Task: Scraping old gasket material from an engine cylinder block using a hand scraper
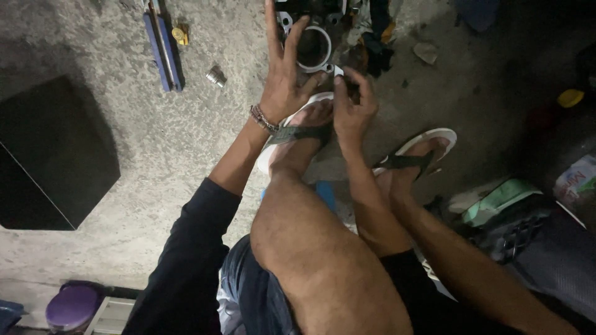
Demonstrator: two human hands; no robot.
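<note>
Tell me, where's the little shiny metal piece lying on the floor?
In the head view, the small metal piece lies on the concrete floor, upper left, between the blue tool and the left hand.

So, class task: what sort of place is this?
Probably an informal repair workshop at floor level: rough concrete floor, a metal engine-like part under both hands, and a blue tool with a small socket.

The left hand (282, 80) is spreading its fingers over a metal engine part (313, 46) with a round bore, lying on the concrete floor (155, 142). Just beside it, the right hand (352, 108) is pinching something small at the part's near edge. Below both hands, sandalled feet (304, 127) are resting; left of them, a blue tool (162, 49) and a small socket (216, 76) are lying.
</note>
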